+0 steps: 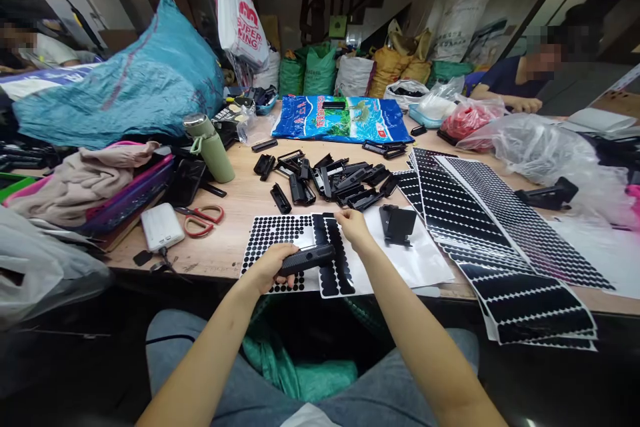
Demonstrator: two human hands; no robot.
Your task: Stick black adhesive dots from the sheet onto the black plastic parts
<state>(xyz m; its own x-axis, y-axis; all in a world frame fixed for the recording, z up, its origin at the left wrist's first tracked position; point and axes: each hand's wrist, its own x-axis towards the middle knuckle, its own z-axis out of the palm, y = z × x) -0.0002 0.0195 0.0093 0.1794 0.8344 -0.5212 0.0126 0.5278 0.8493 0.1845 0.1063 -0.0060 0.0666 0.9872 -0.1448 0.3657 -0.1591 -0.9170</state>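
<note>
My left hand is wrapped round a long black plastic part with a ribbed side, held over the sheets at the table's front edge. Beneath it lies a white sheet of round black dots, with some dots gone from it. Beside that is a narrower sheet of wavy-edged black stickers. The fingertips of my right hand are pinched at the top of this sticker sheet; what exactly is between them is partly hidden. A black folding stand sits on white paper to the right.
Behind the sheets lies a pile of black plastic parts. Long sticker sheets cover the right side and overhang the front edge. Scissors, a white power bank and a green bottle stand left. Two people sit farther off.
</note>
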